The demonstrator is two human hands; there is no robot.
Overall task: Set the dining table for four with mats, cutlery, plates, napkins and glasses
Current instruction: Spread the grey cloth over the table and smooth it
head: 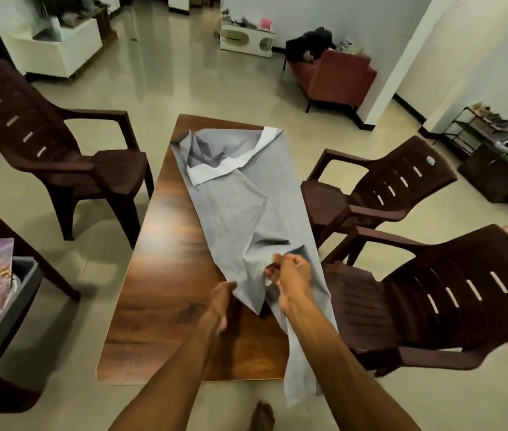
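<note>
Cloth (240, 209) lies bunched along the right side of the worktop (165, 275), its lower-right end hanging off the edge. Your right hand (290, 281) pinches a fold and your left hand (220, 298) grips the hem; tug unevenly and it could slide off.

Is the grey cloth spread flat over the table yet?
No. The grey cloth lies bunched along the table, far corner folded back, wood bare beside it. Both hands grip its near end.
</note>
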